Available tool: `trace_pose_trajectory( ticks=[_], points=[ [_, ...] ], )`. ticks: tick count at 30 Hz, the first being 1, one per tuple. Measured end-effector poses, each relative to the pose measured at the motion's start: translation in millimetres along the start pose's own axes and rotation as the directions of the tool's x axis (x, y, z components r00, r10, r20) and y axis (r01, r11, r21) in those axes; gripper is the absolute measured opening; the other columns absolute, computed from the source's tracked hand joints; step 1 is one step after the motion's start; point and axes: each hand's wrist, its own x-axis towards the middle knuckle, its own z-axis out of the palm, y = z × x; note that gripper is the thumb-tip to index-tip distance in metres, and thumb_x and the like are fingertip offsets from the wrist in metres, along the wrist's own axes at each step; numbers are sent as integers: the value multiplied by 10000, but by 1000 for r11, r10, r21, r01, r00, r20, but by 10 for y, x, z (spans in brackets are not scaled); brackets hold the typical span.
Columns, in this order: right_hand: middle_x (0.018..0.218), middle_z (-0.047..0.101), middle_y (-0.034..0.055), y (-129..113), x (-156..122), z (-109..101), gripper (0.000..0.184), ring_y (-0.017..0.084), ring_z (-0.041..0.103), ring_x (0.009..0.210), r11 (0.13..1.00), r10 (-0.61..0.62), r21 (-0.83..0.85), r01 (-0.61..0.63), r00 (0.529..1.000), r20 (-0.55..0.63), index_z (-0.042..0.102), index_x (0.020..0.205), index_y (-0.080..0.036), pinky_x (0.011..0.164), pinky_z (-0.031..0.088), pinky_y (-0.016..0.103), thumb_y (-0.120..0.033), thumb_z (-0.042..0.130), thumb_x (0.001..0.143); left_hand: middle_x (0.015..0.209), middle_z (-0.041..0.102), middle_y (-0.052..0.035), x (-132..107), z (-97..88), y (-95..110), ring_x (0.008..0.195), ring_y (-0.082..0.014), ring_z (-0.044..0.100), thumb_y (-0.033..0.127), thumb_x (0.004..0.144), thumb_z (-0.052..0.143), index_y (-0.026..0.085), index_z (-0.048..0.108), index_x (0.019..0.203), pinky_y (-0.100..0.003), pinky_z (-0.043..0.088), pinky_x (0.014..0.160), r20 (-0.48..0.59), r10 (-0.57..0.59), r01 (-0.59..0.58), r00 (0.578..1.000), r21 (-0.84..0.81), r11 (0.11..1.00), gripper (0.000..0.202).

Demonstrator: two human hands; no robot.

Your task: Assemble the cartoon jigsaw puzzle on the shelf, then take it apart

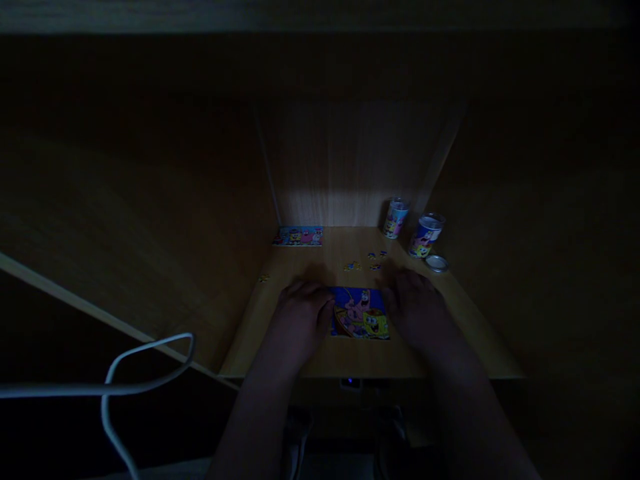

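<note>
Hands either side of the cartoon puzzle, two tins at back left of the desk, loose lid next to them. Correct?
Wrong side: the head view shows the far tin and the near tin at the back right of the desk, not back left. The rest holds: left hand and right hand flank the puzzle, lid beside the near tin.

Blue cartoon-print puzzle (pixel 359 313); blue-patterned tins (pixel 425 236); tan wooden desk (pixel 320 357).

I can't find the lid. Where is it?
In the head view, the lid lies flat on the desk, far right, beside the right can, beyond the right hand.
</note>
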Motion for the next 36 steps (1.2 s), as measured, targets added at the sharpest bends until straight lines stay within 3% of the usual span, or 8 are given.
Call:
trace_pose_trajectory(
  ticks=[3,7,12,19,25,28,32,36],
  points=[
    [1404,744,233,17,32,-85,481,362,712,1263,999,23,-24,-23,1000,20,737,1409,-125,1096,559,500,-308,385,1139,1080,791,-74,-3,20,-22,1060,-282,699,172,1056,666,235,811,1044,-483,574,994,-5,7,-7,1000,-8,1000,159],
    [1200,802,189,17,37,-205,347,319,759,1067,995,97,-12,-97,995,27,814,1127,-180,949,588,421,-279,482,1106,1149,802,-71,-6,49,-49,1105,-289,701,168,1044,689,241,819,1139,-509,576,1038,-12,22,-23,1000,-30,999,177],
    [1210,805,236,66,-30,-242,396,378,766,1046,970,230,-59,-234,971,-64,818,1218,-154,912,602,484,-438,577,1085,1195,803,-90,-8,46,-46,1125,-299,705,195,1062,670,231,811,1213,-536,585,1052,-32,24,-25,999,-46,999,210],
    [1051,829,236,161,-51,-192,442,370,787,902,968,217,-124,-220,976,-36,858,1040,-168,774,604,475,-422,501,1101,1092,801,-72,-5,35,-74,1054,-292,705,67,989,647,224,797,1112,-503,598,987,-79,-13,9,997,-40,999,250],
    [1088,860,155,120,-15,-264,298,323,812,958,955,257,148,-258,966,22,850,1026,-237,827,594,414,-405,603,1044,1076,816,-46,-2,63,-79,1071,-287,710,38,947,673,244,791,1038,-504,590,1026,-44,40,-43,998,-76,996,254],
    [1044,864,100,10,-17,-339,241,286,813,932,879,263,408,-246,965,15,826,1031,-249,826,598,381,-432,671,1006,1118,817,-47,-4,61,-68,1084,-281,719,61,970,671,256,795,1127,-496,596,1023,-59,61,-67,996,-103,992,280],
    [1097,862,83,-160,-51,-348,372,269,816,966,681,188,712,-172,981,57,797,1261,-240,854,629,396,-482,703,996,1172,801,-64,-9,27,-57,1122,-275,724,92,1005,667,249,768,1277,-486,602,1036,-111,33,-50,993,-153,987,330],
    [1063,862,72,-340,-89,-314,314,250,814,945,461,97,867,-188,982,162,815,1121,-241,866,646,401,-515,743,985,1208,798,-53,-28,-23,-42,1146,-259,729,161,1039,710,271,746,1292,-468,598,1059,-168,37,-71,985,-198,978,278]
  ],
)
